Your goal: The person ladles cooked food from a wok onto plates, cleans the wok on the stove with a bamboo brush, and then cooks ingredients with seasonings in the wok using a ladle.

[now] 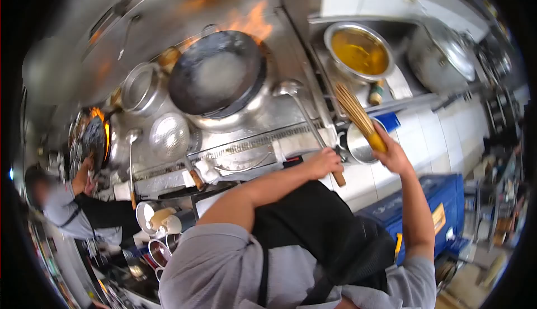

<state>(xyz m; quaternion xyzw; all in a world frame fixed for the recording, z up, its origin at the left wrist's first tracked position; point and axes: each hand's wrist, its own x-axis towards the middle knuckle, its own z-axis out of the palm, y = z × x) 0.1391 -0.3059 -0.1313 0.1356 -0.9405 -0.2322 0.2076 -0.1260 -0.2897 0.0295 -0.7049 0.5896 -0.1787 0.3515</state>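
Note:
My left hand (324,163) is closed round the handle of a steel ladle (305,113), whose bowl rests on the stove's metal top right of the wok. My right hand (393,153) grips a bamboo brush (355,112) by its yellow bound end, bristles pointing up and left. Flames rise behind the dark wok (182,82), which holds cloudy, whitish liquid. Below the brush stands a metal pot (361,145), partly hidden by it. A steel bowl of yellow-orange liquid (361,51) sits beyond the brush tips.
A skimmer (169,135) and a round strainer (139,88) lie left of the wok. At far left, a co-worker (84,211) stands by another flaming wok (94,141). A large lidded pot (439,54) is at upper right, a blue bin (447,197) at lower right.

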